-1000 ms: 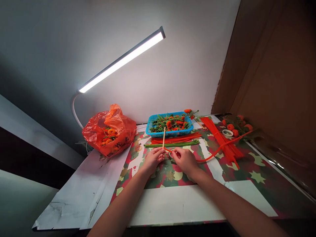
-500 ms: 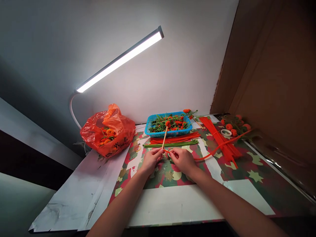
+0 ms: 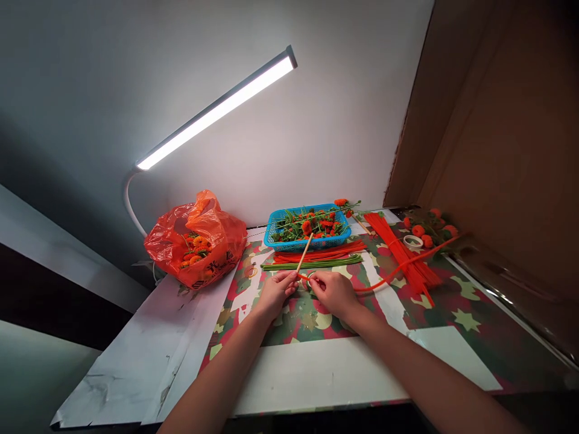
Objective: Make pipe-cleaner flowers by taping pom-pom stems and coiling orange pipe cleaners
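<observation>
My left hand [image 3: 277, 292] is closed around the lower end of a thin wooden stick [image 3: 304, 252], which leans up and to the right. An orange pipe cleaner [image 3: 379, 284] runs from the stick's lower end through my right hand [image 3: 333, 292] and trails off to the right. The fingers of my right hand pinch it close beside the left fingertips. Just behind my hands lie a bundle of green pipe cleaners [image 3: 312, 264] and some red-orange ones [image 3: 325, 252].
A blue basket [image 3: 271, 241] holds orange flowers with green stems. On the left stands a red plastic bag [image 3: 230, 235] with more flowers. An orange pipe cleaner bundle [image 3: 398, 247], a tape roll [image 3: 412, 242] and orange pompom-like balls [image 3: 418, 231] are at right. A lamp [image 3: 217, 114] shines above.
The wooden stick's upper end has tilted to the right and slightly down. Both hands stay nearly in place, still holding the stick and the orange pipe cleaner. The view has shifted slightly.
</observation>
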`<state>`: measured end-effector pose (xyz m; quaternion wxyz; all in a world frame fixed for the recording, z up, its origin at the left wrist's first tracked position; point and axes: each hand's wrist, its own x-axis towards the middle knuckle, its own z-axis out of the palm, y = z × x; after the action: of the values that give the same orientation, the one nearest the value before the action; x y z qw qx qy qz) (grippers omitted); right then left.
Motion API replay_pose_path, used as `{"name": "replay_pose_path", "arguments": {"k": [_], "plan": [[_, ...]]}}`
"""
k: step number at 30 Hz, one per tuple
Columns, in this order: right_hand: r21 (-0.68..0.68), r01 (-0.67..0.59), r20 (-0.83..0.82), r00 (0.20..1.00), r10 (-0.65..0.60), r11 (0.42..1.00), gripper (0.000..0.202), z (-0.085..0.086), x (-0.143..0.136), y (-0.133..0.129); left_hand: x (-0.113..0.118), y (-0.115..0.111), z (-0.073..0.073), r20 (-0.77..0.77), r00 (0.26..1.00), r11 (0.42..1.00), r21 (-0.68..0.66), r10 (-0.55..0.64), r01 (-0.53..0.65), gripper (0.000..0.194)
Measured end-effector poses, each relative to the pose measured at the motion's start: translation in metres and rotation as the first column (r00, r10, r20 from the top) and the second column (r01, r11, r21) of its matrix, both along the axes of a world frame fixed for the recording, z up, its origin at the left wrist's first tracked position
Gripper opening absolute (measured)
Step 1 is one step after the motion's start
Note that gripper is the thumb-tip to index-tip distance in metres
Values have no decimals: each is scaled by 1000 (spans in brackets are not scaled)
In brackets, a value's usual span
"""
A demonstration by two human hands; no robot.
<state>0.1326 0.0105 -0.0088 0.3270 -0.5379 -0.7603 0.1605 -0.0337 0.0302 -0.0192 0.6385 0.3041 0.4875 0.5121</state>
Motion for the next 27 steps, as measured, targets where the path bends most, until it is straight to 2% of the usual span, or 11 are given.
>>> {"name": "replay_pose_path", "arguments": {"k": [4, 8, 10, 12, 14, 18, 23, 27], "plan": [[-6, -23, -73, 997, 22, 1000, 23, 0, 2, 2, -1, 0, 4, 49, 998, 999, -27, -36, 37, 9], [-121, -201, -296, 942, 158, 972, 24, 2, 15, 13, -4, -2, 10, 92, 991, 995, -9, -101, 103, 12], [-211, -312, -410, 888, 206, 926, 23, 6, 24, 19, -7, -5, 12, 92, 968, 972, 35, -233, 231, 18], [-293, -422, -455, 851, 263, 858, 21, 10, 32, 24, -11, -8, 13, 39, 912, 911, 89, -408, 403, 22], [-306, -510, -450, 822, 350, 804, 18, 15, 38, 25, -15, -11, 15, -68, 836, 828, 118, -545, 549, 22], [-262, -611, -348, 782, 517, 747, 17, 26, 42, 23, -20, -13, 23, -264, 685, 692, 80, -679, 717, 19], [-215, -610, -169, 792, 586, 763, 17, 41, 42, 11, -19, -12, 37, -405, 494, 556, -44, -769, 830, 18], [-134, -589, -18, 806, 592, 797, 19, 48, 37, -2, -18, -15, 42, -539, 397, 516, -82, -743, 853, 18]]}}
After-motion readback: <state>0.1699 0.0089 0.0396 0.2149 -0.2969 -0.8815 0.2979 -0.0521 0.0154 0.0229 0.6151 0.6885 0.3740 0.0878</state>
